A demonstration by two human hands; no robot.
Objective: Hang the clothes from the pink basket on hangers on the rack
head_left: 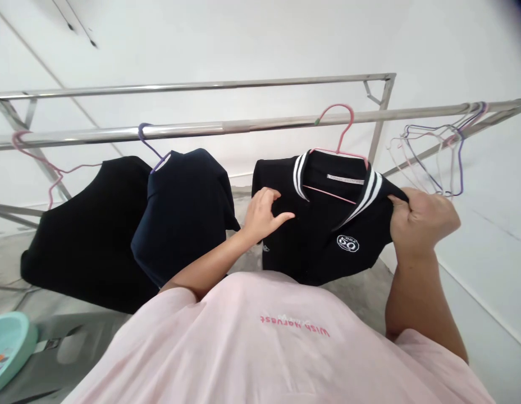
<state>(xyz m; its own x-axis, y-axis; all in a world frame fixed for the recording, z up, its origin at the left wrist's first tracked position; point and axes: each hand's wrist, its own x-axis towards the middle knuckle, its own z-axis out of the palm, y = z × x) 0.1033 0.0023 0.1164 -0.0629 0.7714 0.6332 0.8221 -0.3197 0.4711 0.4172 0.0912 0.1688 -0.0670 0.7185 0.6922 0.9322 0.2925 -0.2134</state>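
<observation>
The right hand (424,221) is clenching the sleeve edge of a black polo shirt (328,235), gathering the fabric in its grasp, while the left hand (260,216) is lying open against the shirt's front, grasping nothing. The shirt is hanging between both hands from a pink wire hanger (352,120) hooked over a stainless steel rail (243,124). Beyond the left hand, a navy garment (184,213) and a black garment (87,235) are hanging from hangers. Past the right hand, bare wire hangers (460,163) are bunching on the rail. A teal basin (8,348) is sitting well beyond the left hand.

White walls (260,39), grey concrete floor (361,297), stainless steel drying rack (193,86).
</observation>
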